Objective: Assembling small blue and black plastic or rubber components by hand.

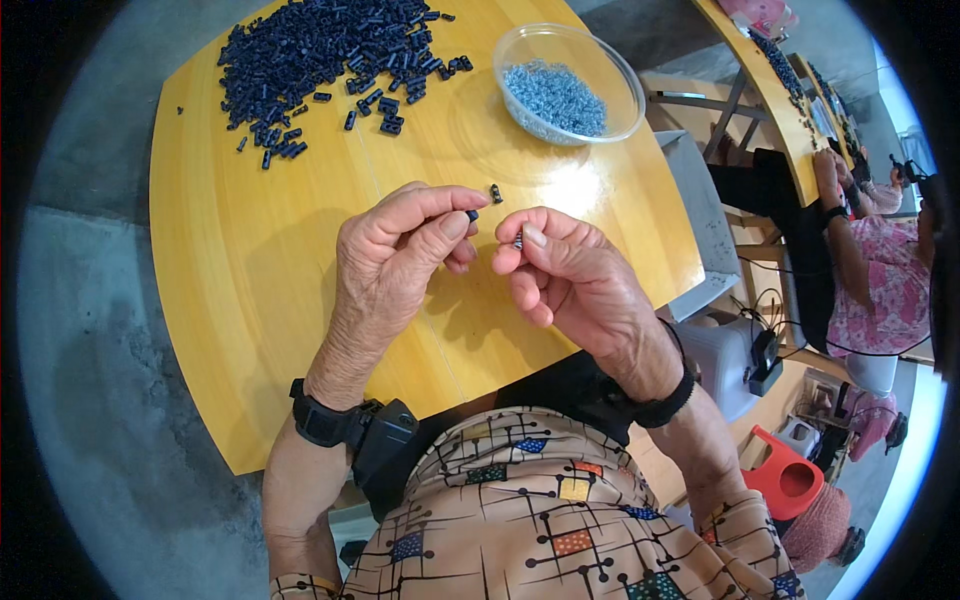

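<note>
My left hand (395,245) pinches a small black plastic piece (472,215) between thumb and forefinger. Facing it, a little apart, my right hand (580,270) grips a tiny metal spring (518,240) between thumb and fingertip, its other fingers curled. Just beyond my fingertips, another small black piece (495,193) lies on the yellow wooden table (270,240). A big heap of dark plastic pieces (310,50) covers the far left of the table, with several strewn along its near edge.
At the far right of the table stands a clear plastic bowl (500,75) with many small silvery springs (556,98) in it. A grey bin (715,270) is beside the right edge. Other people sit at another table (770,100) on the right, near a red chair (780,480).
</note>
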Demonstrator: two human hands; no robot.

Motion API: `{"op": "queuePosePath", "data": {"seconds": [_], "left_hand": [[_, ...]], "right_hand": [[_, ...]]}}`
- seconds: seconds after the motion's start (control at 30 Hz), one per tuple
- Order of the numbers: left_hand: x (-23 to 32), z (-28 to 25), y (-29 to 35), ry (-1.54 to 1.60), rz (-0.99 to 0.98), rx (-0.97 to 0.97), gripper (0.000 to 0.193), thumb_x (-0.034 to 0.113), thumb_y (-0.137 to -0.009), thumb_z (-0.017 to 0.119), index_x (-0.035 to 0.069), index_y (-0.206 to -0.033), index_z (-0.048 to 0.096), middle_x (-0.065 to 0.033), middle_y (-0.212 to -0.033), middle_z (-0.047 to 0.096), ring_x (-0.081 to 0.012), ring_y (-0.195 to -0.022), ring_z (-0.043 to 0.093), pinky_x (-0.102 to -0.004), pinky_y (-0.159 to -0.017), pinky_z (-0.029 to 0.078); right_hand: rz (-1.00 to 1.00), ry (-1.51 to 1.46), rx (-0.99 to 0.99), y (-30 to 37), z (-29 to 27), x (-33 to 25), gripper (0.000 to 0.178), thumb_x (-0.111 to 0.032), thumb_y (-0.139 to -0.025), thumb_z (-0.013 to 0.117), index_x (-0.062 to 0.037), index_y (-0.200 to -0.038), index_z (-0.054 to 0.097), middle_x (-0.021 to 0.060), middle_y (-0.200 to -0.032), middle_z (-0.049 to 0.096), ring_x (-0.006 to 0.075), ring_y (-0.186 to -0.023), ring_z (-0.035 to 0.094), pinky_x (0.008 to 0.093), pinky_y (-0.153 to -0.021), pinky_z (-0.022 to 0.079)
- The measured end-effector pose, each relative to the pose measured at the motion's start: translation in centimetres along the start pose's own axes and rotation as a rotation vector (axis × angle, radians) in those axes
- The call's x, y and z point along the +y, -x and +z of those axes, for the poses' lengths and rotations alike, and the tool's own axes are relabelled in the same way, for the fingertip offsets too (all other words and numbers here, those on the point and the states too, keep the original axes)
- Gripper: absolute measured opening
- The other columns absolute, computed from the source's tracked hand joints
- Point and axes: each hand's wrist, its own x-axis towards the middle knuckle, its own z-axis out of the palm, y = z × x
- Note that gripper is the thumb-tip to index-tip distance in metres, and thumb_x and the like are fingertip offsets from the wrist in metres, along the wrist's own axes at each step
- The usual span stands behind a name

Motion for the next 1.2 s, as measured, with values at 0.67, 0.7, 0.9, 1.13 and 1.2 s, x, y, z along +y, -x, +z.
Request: {"op": "queuePosePath", "data": {"seconds": [0.67,0.7,0.9,1.13,1.2], "left_hand": [[0.1,0.3,0.4,-0.1,0.067,-0.004,0.024,-0.004,-0.078,0.072,-0.001,-0.101,0.067,-0.0042,-0.089,0.064,-0.0093,-0.075,0.062,-0.0213,-0.068,0.053],[0.0,0.4,0.4,-0.102,0.066,-0.003,0.024,-0.004,-0.078,0.072,-0.001,-0.101,0.067,-0.0042,-0.089,0.064,-0.0093,-0.075,0.062,-0.0213,-0.068,0.053],[0.3,0.6,0.6,-0.24,0.098,-0.019,0.027,-0.005,-0.073,0.075,0.0,-0.098,0.067,-0.0037,-0.089,0.064,-0.0092,-0.081,0.061,-0.0217,-0.073,0.051],[0.4,0.6,0.6,-0.309,0.124,-0.031,0.024,-0.003,-0.076,0.073,0.0,-0.099,0.067,-0.0031,-0.086,0.064,-0.0104,-0.078,0.062,-0.0224,-0.071,0.052],[0.6,0.7,0.5,-0.295,0.106,-0.019,0.021,-0.002,-0.079,0.071,0.0,-0.1,0.067,-0.0027,-0.086,0.064,-0.0109,-0.077,0.063,-0.0225,-0.07,0.052]], "right_hand": [[-0.048,-0.06,0.131,-0.1,0.0,1.1,0.018,-0.014,-0.09,0.064,-0.0022,-0.103,0.067,0.0017,-0.082,0.064,0.0072,-0.061,0.051,0.02,-0.056,0.043],[-0.047,-0.061,0.13,-0.1,0.2,1.0,0.018,-0.014,-0.09,0.064,-0.0022,-0.103,0.067,0.0017,-0.082,0.064,0.0072,-0.061,0.051,0.02,-0.056,0.043],[-0.219,0.325,0.29,0.2,1.1,0.6,0.014,-0.011,-0.09,0.064,-0.0035,-0.101,0.069,-0.0006,-0.079,0.065,0.0049,-0.06,0.051,0.0199,-0.055,0.042],[-0.295,0.501,0.327,0.3,1.0,0.9,0.013,-0.009,-0.089,0.064,-0.0032,-0.099,0.069,-0.0015,-0.077,0.064,0.004,-0.061,0.051,0.0191,-0.055,0.041],[-0.293,0.491,0.339,0.4,0.8,0.9,0.013,-0.009,-0.088,0.064,-0.0033,-0.099,0.069,-0.0017,-0.077,0.064,0.004,-0.061,0.051,0.019,-0.055,0.041]]}}
